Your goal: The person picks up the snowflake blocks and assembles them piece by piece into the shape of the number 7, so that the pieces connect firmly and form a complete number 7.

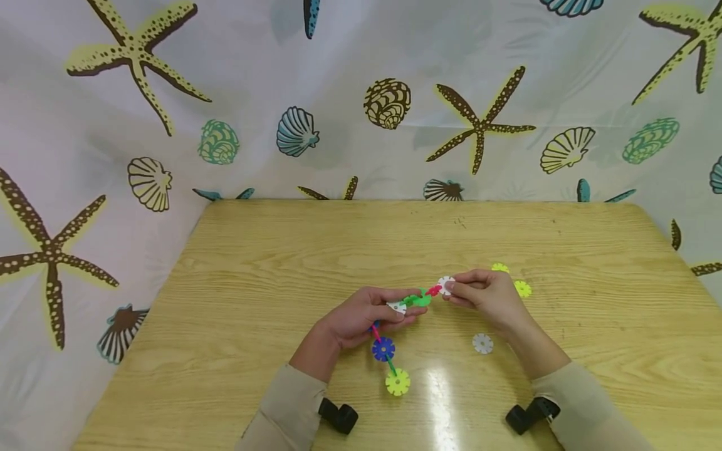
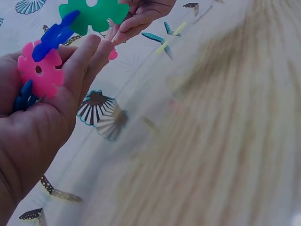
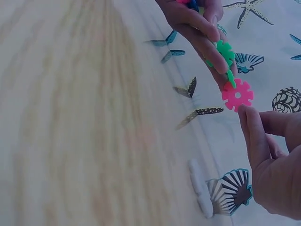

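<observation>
Your left hand [image 1: 360, 314] gripped the disc chain [image 1: 378, 351] and your right hand [image 1: 497, 299] pinched a white disc [image 1: 444, 282], above a glossy wooden tabletop [image 1: 271, 263] before starfish-printed cloth [image 1: 338, 69].

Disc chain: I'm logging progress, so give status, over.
Left hand holds disc chain; right hand pinches white disc at its end. Loose white disc on table, clear of hands.
</observation>
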### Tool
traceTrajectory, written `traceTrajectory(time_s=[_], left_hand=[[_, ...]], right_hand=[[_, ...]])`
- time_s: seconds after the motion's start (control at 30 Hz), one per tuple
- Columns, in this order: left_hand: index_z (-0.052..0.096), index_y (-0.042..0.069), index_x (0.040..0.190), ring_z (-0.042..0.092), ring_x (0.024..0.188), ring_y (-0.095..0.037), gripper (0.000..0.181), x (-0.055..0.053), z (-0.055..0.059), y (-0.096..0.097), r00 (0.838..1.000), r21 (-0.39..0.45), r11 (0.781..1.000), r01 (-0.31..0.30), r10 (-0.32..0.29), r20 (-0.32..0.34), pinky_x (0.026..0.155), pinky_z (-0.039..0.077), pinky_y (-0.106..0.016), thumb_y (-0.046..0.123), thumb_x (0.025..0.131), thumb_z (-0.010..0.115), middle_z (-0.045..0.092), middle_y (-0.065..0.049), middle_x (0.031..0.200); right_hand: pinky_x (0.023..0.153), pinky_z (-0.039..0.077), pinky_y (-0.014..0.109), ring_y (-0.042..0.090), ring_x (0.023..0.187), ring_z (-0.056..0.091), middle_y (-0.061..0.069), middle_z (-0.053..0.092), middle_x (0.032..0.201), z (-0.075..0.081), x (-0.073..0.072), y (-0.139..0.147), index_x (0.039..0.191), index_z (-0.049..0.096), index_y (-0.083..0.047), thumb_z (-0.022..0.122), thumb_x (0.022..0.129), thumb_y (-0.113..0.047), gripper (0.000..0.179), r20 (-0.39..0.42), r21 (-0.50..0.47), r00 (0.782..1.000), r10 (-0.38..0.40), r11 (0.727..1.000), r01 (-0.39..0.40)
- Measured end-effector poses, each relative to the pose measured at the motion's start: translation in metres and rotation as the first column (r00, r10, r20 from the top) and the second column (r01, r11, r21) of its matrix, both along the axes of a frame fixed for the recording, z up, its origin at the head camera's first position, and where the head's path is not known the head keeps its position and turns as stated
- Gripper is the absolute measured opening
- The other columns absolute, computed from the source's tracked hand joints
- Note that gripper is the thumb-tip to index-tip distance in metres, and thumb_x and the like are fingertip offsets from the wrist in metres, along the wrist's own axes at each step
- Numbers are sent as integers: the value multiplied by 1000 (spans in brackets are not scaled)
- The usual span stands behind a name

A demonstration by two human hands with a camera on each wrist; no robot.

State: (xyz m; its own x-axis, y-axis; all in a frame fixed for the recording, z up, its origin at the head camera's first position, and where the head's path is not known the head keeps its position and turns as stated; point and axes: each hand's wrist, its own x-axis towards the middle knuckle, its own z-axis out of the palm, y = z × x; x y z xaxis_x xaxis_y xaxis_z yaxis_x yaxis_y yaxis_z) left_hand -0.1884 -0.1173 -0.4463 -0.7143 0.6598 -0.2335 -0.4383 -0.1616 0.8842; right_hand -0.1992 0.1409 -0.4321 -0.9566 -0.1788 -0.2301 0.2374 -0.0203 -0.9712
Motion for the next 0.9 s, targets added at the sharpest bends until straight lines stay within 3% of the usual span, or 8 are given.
traceTrajectory(time_s=[0.33, 0.53, 0.67, 0.77, 0.9], left_hand=[[45, 1, 148, 61, 127, -16, 54, 0, -1, 7, 999, 2, 1000, 2, -2, -49, 101, 53, -24, -4, 95, 55, 52, -23, 145], [36, 4, 154, 52, 136, -21, 57, -2, -7, 4, 995, 113, 989, 99, -97, -18, 106, 52, -33, 0, 99, 48, 40, -26, 154], [30, 7, 157, 44, 143, -25, 58, -3, -7, 4, 987, 163, 974, 157, -161, 10, 108, 51, -38, 0, 101, 43, 27, -21, 162], [29, 8, 157, 41, 145, -27, 58, -4, -8, 4, 984, 189, 967, 171, -177, 17, 109, 50, -39, 1, 101, 42, 23, -17, 165], [31, 8, 157, 43, 144, -29, 57, -4, -7, 7, 984, 205, 965, 164, -174, 30, 110, 49, -39, 2, 102, 41, 25, -21, 163]], right_hand=[[84, 61, 24, 11, 83, 75, 2, 73, 95, 2, 0, 3, 122, 54, 21, 61, 95, 4, 33, 0, -12, 1000, -4, 1000, 4], [83, 61, 22, 10, 83, 75, 3, 71, 96, 1, -1, 2, 124, 54, 20, 62, 96, 1, 35, 42, -24, 999, -14, 1000, 15], [83, 61, 21, 10, 83, 74, 5, 71, 97, 0, 1, -2, 124, 54, 20, 63, 95, 0, 36, 77, -31, 997, -8, 999, 11], [85, 60, 22, 11, 84, 74, 7, 69, 99, 1, 2, -6, 125, 55, 18, 62, 96, 0, 35, 99, -41, 995, -6, 999, 10], [84, 60, 21, 11, 84, 74, 9, 69, 100, 1, 2, -7, 124, 56, 17, 60, 97, 1, 32, 105, -38, 994, -18, 999, 22]])
